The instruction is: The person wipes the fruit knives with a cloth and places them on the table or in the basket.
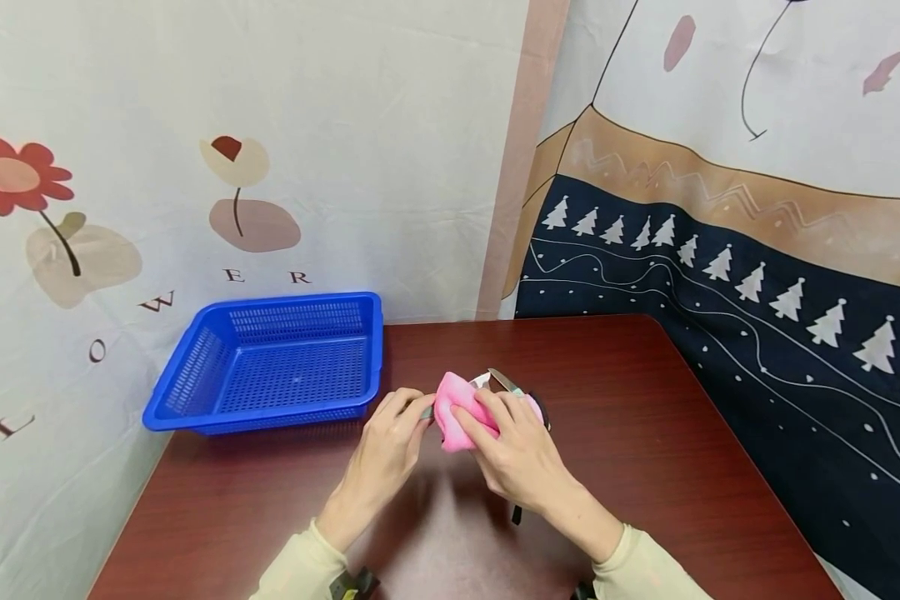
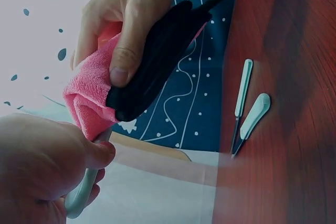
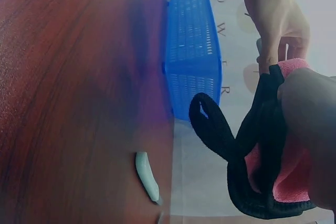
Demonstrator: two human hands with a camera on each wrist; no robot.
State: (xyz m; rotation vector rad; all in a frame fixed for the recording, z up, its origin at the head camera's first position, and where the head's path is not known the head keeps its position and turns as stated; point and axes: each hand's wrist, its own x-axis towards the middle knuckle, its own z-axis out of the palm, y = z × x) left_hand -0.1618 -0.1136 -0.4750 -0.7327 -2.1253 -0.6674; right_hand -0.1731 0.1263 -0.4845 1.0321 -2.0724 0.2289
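My left hand pinches the pale green handle of a utensil, whose far end is hidden inside a pink cloth. Folded round that end, the fluffy cloth is held between the thumb and fingers of my right hand. Black edging and a black hanging loop show on the cloth's outer side. Beyond the right hand, two more utensils lie on the table; in the left wrist view one has a slim pale green handle and the other a wider one, both with metal ends.
A blue plastic basket with perforated walls stands at the back left of the dark red wooden table. Behind it hangs a pale printed cloth; a navy tree-patterned cloth hangs along the right side.
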